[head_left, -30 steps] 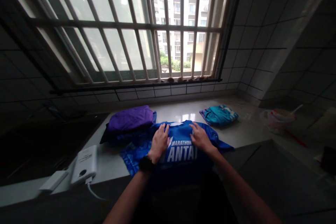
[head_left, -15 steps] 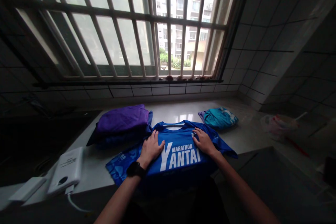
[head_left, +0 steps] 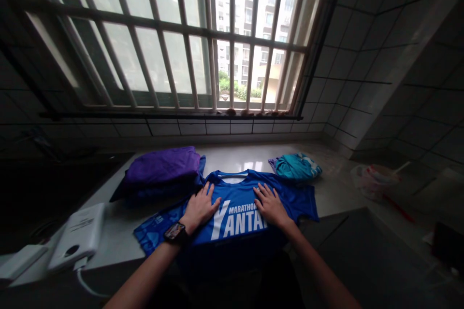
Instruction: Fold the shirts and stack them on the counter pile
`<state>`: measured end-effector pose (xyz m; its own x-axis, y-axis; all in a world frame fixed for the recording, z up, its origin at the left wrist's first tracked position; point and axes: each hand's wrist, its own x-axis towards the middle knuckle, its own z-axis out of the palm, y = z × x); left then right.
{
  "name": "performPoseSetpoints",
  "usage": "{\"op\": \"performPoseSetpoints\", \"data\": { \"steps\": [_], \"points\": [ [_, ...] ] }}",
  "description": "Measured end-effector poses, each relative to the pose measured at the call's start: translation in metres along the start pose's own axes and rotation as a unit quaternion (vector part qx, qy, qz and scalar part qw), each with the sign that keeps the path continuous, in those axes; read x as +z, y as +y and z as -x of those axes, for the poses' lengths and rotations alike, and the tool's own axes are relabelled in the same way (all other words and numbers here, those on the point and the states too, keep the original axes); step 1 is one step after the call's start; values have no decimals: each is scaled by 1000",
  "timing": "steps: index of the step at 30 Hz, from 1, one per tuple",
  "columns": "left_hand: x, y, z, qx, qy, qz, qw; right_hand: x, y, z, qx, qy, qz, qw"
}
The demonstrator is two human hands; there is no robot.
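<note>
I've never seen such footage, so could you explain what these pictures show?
There is no machine: a person works bare-handed, seen by a camera worn on their head, looking forward and down. On the countertop lies a blue marathon T-shirt, its white lettering facing up. The left hand and right hand rest palm-down on it, fingers spread; neither is closed around anything. Purple clothing and a white power bank lie to the left, a teal garment to the right.
</note>
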<state>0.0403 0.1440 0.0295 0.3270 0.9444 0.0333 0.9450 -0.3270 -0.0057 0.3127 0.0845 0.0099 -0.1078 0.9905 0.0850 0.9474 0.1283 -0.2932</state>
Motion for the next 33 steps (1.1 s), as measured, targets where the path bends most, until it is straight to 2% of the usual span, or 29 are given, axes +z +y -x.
{"op": "performPoseSetpoints", "data": {
  "steps": [2,6,10,12,14,15,17,18,20,22,24,27,29,31,33],
  "points": [
    [-3,5,1,-4,13,-26,1000,6,-6,-1,3,-13,5,1000],
    [-1,30,-8,23,60,-34,997,9,-3,0,-8,-1,-28,1000],
    [12,42,-16,6,57,17,998,1,19,-3,-4,56,-128,990],
    [16,40,-17,12,42,35,998,-12,45,-1,50,140,-155,977],
    [17,38,-17,15,42,43,998,-29,80,6,162,235,-115,951],
    [17,37,-17,15,45,45,998,-37,97,10,232,258,-71,935],
    [16,38,-16,13,51,48,997,-51,128,19,320,218,1,922],
    [15,38,-16,12,52,49,997,-57,139,22,333,176,24,926],
    [15,40,-16,10,51,50,997,-66,150,24,309,105,42,944],
    [16,40,-16,8,52,51,997,-76,147,20,265,83,37,960],
    [16,40,-16,11,57,53,997,-89,132,12,225,90,3,970],
    [17,39,-15,13,58,55,997,-111,96,0,164,72,-107,978],
    [16,39,-15,12,58,60,996,-121,70,-4,108,17,-211,971],
    [16,40,-15,13,63,67,996,-121,46,-5,36,-37,-302,952],
    [16,40,-14,13,69,68,995,-106,29,-4,-19,-50,-319,946]
  ]
}}
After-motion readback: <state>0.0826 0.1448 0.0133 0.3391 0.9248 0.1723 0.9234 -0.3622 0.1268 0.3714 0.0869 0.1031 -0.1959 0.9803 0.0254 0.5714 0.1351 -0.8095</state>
